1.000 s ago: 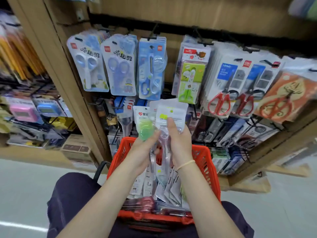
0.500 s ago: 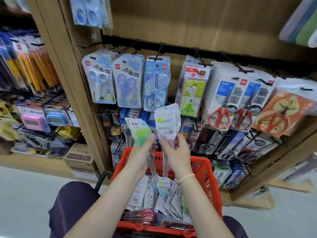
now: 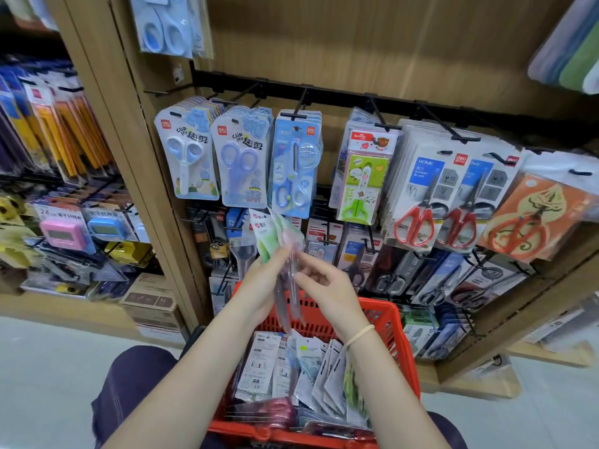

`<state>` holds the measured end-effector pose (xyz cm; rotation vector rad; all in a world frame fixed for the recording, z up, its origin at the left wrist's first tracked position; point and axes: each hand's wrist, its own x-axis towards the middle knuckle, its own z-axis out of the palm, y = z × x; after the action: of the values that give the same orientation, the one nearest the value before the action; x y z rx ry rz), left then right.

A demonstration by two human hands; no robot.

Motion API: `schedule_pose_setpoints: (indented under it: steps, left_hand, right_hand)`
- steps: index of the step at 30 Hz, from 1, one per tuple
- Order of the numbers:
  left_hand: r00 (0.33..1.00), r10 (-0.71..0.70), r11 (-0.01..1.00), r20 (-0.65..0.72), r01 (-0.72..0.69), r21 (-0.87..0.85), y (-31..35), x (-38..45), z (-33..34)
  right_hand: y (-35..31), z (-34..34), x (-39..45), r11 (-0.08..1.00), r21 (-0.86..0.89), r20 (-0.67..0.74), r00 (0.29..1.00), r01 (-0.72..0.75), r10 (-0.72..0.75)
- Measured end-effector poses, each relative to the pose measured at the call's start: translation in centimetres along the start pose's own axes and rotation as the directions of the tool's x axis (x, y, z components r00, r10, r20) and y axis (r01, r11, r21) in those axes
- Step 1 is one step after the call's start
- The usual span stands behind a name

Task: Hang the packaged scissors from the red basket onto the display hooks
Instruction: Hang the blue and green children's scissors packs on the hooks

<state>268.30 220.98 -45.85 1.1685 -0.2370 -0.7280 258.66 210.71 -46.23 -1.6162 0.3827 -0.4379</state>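
Left hand (image 3: pixel 259 283) grip closed on glossy scissor packs (image 3: pixel 278 241) (fanned) | right hand (image 3: pixel 327 286) half-open, fingertips touching | red mesh basket (image 3: pixel 398 332)

Left hand (image 3: pixel 259 283) clenched — right hand (image 3: pixel 327 286) loose.

A stationery shop: packaged scissors (image 3: pixel 415 202) hang on display hooks (image 3: pixel 450 124).
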Motion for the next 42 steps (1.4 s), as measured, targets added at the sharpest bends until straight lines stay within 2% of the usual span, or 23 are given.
schedule_pose_setpoints:
  steps: [4, 8, 10, 13, 15, 17, 19, 22, 28, 34, 37, 42]
  left_hand:
    - [0.993, -0.118, 0.992, -0.009, 0.118, -0.038, 0.5, -0.1, 0.1]
    - [0.999, -0.026, 0.998, 0.033, 0.028, -0.048, 1.2, -0.4, 0.5]
    - [0.998, 0.028, 0.999, 0.058, -0.025, -0.043, 2.1, -0.6, 0.5]
    - [0.995, 0.061, 0.996, 0.078, -0.055, -0.074, 3.9, -0.9, 0.4]
    - [0.995, 0.071, 0.996, 0.076, -0.067, -0.057, 5.0, -1.0, 0.5]
    - [0.989, 0.126, 0.991, 0.071, -0.122, -0.055, 6.3, -1.1, 0.9]
    - [0.978, 0.194, 0.978, 0.08, -0.187, -0.089, 7.8, -0.9, 1.1]
    - [0.97, 0.236, 0.967, 0.052, -0.229, -0.113, 11.0, -0.7, 1.4]
    - [0.959, 0.281, 0.942, -0.026, -0.28, -0.187, 17.6, -0.3, 1.2]
    - [0.925, 0.375, 0.921, -0.065, -0.379, -0.092, 22.8, 0.9, 0.3]
    - [0.884, 0.463, 0.883, -0.072, -0.467, -0.054, 25.1, 1.4, 0.1]
    - [0.837, 0.545, 0.834, -0.046, -0.547, -0.075, 28.3, 2.0, -0.6]
  right_hand:
    - [-0.3, 0.0, 0.3, 0.997, -0.051, -0.054, 0.997, 0.055, -0.057]
    - [-1.2, -0.1, 0.9, 0.993, -0.071, -0.111, 0.989, 0.09, -0.097]
    - [-2.0, -0.2, 1.5, 0.996, -0.012, -0.167, 0.982, 0.083, -0.084]
    - [-4.7, 0.1, 2.4, 0.984, 0.17, -0.293, 0.956, 0.059, -0.007]
    - [-7.0, 0.7, 3.0, 0.971, 0.22, -0.271, 0.962, 0.092, -0.03]
    - [-9.0, 1.5, 3.7, 0.968, 0.2, -0.221, 0.97, 0.149, -0.104]
    - [-10.9, 2.2, 4.5, 0.967, 0.167, -0.236, 0.96, 0.191, -0.149]
    - [-13.6, 2.9, 6.2, 0.973, 0.124, -0.279, 0.948, 0.193, -0.153]
    - [-19.2, 3.4, 9.4, 0.951, 0.205, -0.213, 0.959, 0.233, -0.189]
    - [-24.7, 2.8, 12.3, 0.939, 0.182, -0.188, 0.948, 0.292, -0.258]
    - [-27.9, 3.6, 13.7, 0.932, 0.124, -0.201, 0.929, 0.34, -0.312]
    - [-32.7, 5.9, 16.4, 0.914, 0.098, -0.223, 0.904, 0.393, -0.364]
